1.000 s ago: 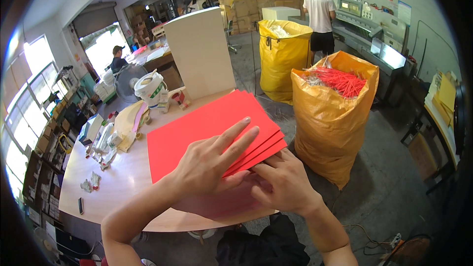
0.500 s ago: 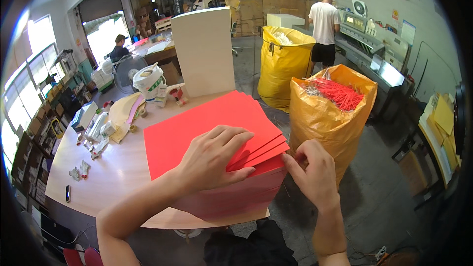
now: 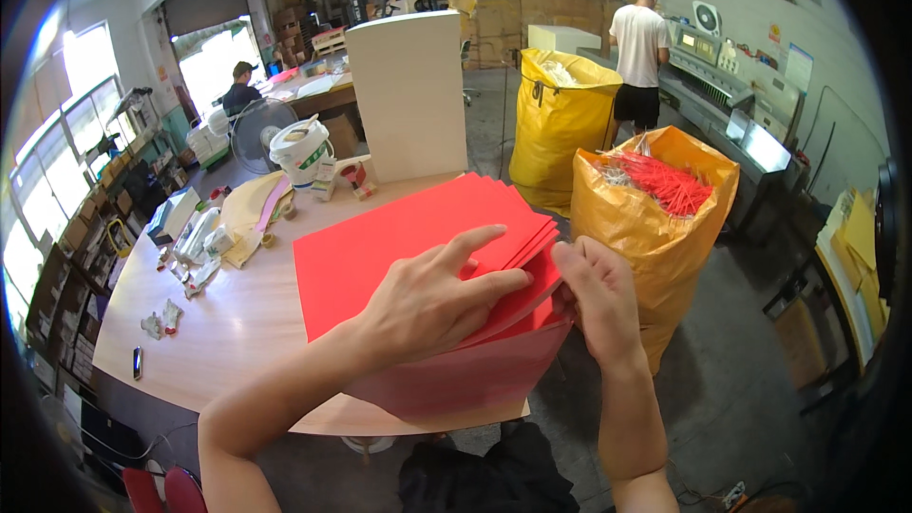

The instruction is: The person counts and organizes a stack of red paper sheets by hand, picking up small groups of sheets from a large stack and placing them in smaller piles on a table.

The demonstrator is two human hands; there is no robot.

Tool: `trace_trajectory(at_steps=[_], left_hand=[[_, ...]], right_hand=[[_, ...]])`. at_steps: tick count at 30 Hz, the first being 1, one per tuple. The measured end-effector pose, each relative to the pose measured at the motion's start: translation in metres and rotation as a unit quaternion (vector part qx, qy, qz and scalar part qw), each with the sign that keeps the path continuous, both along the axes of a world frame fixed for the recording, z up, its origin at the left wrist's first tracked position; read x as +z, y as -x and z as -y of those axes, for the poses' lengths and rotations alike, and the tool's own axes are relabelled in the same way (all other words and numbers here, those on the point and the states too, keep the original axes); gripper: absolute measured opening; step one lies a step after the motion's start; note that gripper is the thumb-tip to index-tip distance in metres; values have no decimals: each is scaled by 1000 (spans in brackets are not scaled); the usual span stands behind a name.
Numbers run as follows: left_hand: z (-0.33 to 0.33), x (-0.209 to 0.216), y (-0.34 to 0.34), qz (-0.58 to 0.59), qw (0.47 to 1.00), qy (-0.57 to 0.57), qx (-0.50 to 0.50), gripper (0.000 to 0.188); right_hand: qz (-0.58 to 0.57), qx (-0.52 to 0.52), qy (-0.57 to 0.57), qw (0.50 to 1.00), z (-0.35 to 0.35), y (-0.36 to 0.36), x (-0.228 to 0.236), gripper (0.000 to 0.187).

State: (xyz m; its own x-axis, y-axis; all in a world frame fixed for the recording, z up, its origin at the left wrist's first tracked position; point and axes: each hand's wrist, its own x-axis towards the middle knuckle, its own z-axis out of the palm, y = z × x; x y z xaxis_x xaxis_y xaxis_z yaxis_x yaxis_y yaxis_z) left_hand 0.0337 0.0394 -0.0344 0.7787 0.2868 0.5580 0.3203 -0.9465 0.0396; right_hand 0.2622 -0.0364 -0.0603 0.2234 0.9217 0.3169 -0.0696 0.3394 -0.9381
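A tall stack of red paper sheets [image 3: 380, 261] rests on the near edge of the wooden table, its top sheets fanned out toward the right. My left hand [image 3: 432, 299] lies across the top of the stack, with index finger and thumb stretched apart. At the right corner, my right hand [image 3: 600, 299] pinches several sheets between thumb and fingers and bends that corner upward. A gap shows between the lifted sheets and the pile below. The fingertips under the corner are partly hidden.
A white bucket [image 3: 299, 154], tape rolls and packets sit on the table's [image 3: 228, 342] left part. A large pale stack [image 3: 408, 100] stands behind the red one. To the right are an orange sack [image 3: 636, 252] of red strips and a yellow sack [image 3: 560, 142]; one person [image 3: 639, 47] stands beyond.
My right hand has closed on the corner and lifted several sheets. My left index finger has extended away from the thumb. The whole view has shifted slightly.
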Motion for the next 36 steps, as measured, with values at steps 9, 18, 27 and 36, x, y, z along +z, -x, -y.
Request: trace_trajectory(at_steps=[9, 18, 27, 36], left_hand=[[3, 5, 1, 11, 999, 34, -15, 60], [-1, 5, 2, 19, 999, 42, -22, 61], [-1, 5, 2, 12, 998, 54, -17, 60], [0, 7, 2, 14, 998, 55, -18, 59]], right_hand=[[-120, 58, 42, 990, 1, -1, -1, 37], [-78, 74, 54, 993, 2, -11, -2, 37], [-37, 86, 30, 995, -2, -17, -10, 39], [-41, 93, 0, 995, 2, -19, -12, 43]])
